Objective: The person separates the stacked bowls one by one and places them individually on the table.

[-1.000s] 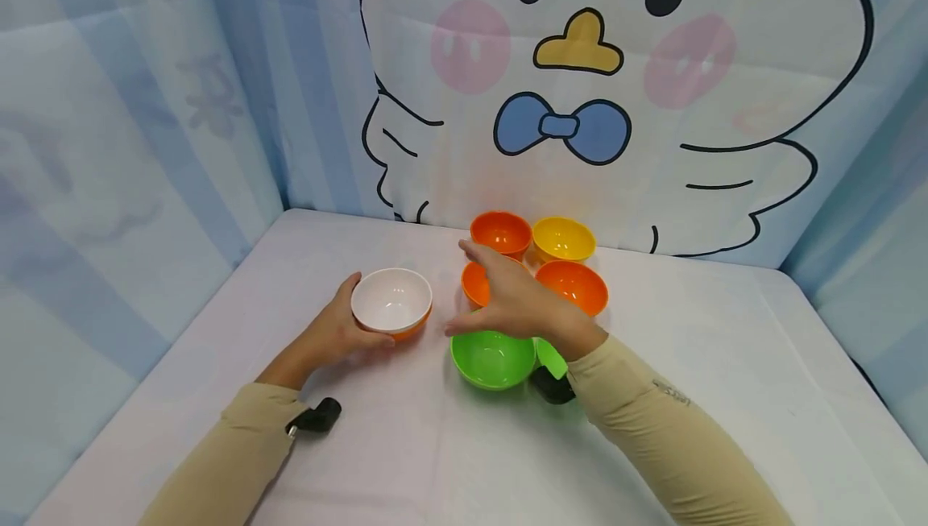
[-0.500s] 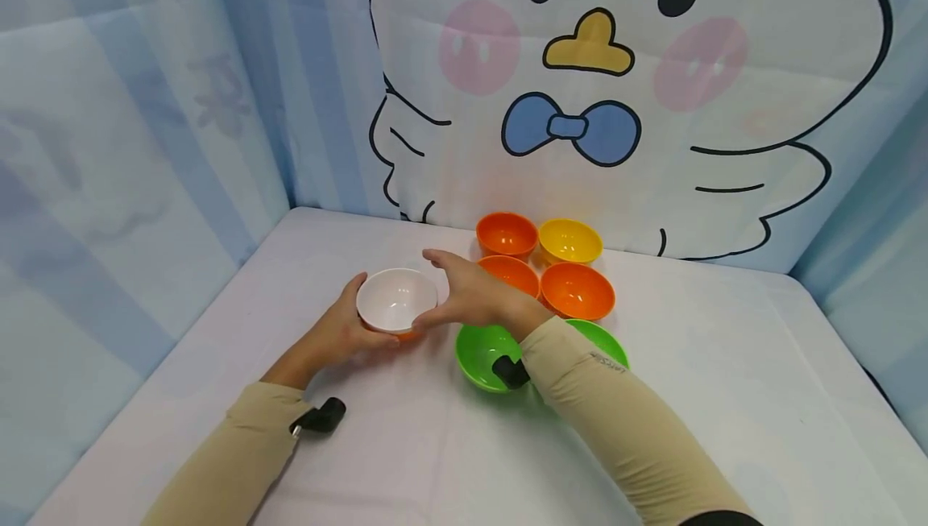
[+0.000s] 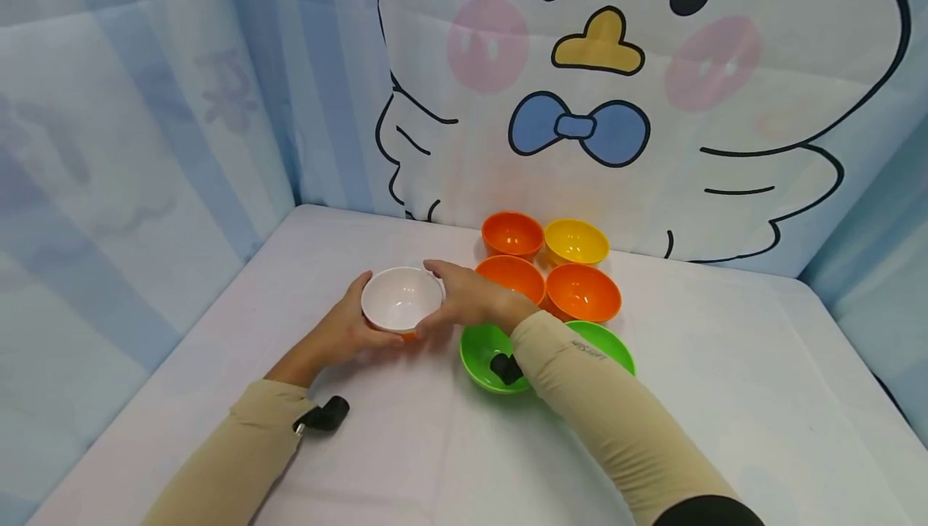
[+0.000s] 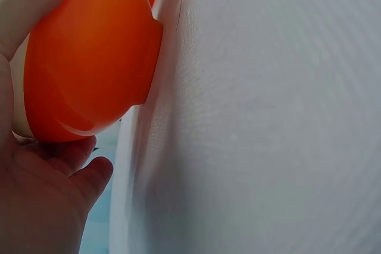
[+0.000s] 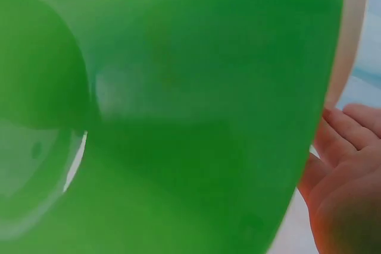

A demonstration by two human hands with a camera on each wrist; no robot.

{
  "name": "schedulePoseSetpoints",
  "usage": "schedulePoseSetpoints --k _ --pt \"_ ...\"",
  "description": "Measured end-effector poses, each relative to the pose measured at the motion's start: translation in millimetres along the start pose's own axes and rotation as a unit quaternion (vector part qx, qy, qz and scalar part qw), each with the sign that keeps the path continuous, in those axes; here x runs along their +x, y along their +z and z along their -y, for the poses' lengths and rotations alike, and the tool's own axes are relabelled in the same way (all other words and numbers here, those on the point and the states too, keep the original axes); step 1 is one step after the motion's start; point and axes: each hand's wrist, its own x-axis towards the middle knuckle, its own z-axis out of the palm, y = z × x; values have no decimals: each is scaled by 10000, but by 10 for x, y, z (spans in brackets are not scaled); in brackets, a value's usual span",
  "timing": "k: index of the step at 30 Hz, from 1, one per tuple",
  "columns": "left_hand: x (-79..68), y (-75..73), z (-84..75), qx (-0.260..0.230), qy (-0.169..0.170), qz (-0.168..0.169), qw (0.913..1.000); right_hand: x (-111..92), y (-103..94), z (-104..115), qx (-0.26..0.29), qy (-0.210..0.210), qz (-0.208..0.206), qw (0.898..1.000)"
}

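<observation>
A white bowl (image 3: 401,296) sits nested in an orange bowl (image 4: 98,57), over the left part of the table. My left hand (image 3: 346,329) grips the pair from the left, its thumb along the near side and fingers round the far side. From the right, my right hand (image 3: 466,300) holds the same pair, thumb near the front and fingers behind. In the left wrist view the orange bowl's foot is close to the white cloth. A green bowl (image 5: 208,57) fills much of the right wrist view, with the right hand's fingers beyond its rim.
Right of the hands stand orange bowls (image 3: 583,292) and a yellow bowl (image 3: 576,242) in two rows. Two green bowls, one left (image 3: 480,349) and one right (image 3: 605,341), lie partly under the right forearm. A printed curtain (image 3: 464,163) backs the table.
My right hand has moved left from above the orange and green bowls and now holds the right side of the white bowl. My left hand keeps its grip.
</observation>
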Motion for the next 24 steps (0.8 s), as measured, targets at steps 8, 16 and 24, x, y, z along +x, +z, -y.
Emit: schedulePoseSetpoints --k 8,16,24 --pt "-8 -2 -20 120 9 -60 9999 95 53 43 -139 -78 52 9999" --pt "-1 -16 -23 174 -7 18 9998 117 76 77 -80 -82 63 9999" --pt "-6 -6 -26 85 -123 108 9998 110 67 60 176 -105 -89 9997"
